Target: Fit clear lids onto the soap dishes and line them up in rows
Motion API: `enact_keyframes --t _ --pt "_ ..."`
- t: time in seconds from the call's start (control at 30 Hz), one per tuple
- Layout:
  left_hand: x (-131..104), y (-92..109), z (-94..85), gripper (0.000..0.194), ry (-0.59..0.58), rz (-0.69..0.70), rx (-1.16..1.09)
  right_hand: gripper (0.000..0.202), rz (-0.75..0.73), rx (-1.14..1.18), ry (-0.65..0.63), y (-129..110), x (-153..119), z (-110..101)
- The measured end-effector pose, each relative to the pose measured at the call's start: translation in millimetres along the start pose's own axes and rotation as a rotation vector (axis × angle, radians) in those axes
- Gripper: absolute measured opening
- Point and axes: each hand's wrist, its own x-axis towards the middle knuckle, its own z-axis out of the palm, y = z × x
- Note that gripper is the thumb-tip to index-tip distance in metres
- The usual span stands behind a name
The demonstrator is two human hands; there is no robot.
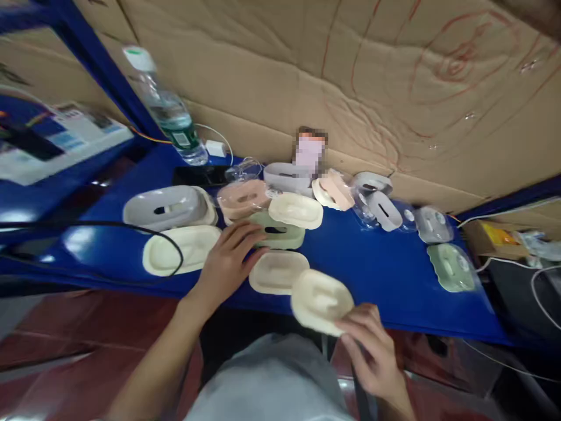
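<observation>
My right hand (370, 348) pinches the near right edge of a cream oval plastic dish (318, 295), which is held tilted over the table's front edge. Part of this dish overlaps a second cream dish (278, 272) lying flat. My left hand (236, 248) has its fingers over the left end of a pale green slotted dish (287, 235) and its thumb by the near rim. Its grip is partly hidden. Behind the green dish is another cream dish (298, 210), and a larger cream dish (184, 248) lies left of my left hand.
Grey (166, 207) and peach dishes (243, 199) stand along the blue table (350, 263). Wrapped green (451, 268) and grey dishes (433, 225) lie right. A water bottle (175, 120) stands before the cardboard wall (263, 70). A black cable (109, 223) crosses the left side.
</observation>
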Motion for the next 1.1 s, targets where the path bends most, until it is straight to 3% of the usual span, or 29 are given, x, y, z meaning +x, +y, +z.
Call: enact_keyframes --t 0.13,0.27,0.37,0.47,0.6,0.7,0.93,1.1 --pt "-10.8 6.4 -19.4 0.025 0.016 -0.052 -0.131 0.037 -0.181 0.049 -0.164 -25.7 5.6 31.8" --pt "-29.1 7.2 -52.8 0.021 0.036 -0.198 -0.209 0.036 -0.335 -0.019 -0.317 -40.0 20.5 79.7" --pt "-47.3 8.6 -78.2 0.021 0.084 -0.278 -0.176 0.037 -0.342 -0.086 -0.364 -40.8 34.6 113.1" --pt "-68.3 14.5 -89.6 0.025 0.124 -0.265 -0.141 0.042 -0.269 -0.112 -0.329 -35.8 47.6 129.6" --pt "-93.1 22.7 -80.5 0.031 0.122 -0.217 -0.122 0.048 -0.218 -0.154 -0.254 -21.7 56.1 125.0" --pt "-99.3 25.4 -63.6 0.034 0.073 -0.163 -0.148 0.036 -0.171 -0.195 -0.209 -7.2 54.6 110.0" --pt "-78.1 29.3 -15.8 0.032 0.007 0.034 -0.215 0.025 -0.066 -0.196 -0.090 19.5 36.9 69.3" --pt "-64.0 42.2 -0.2 0.028 -0.027 0.106 -0.180 0.030 0.145 -0.251 0.060 28.3 20.1 53.8"
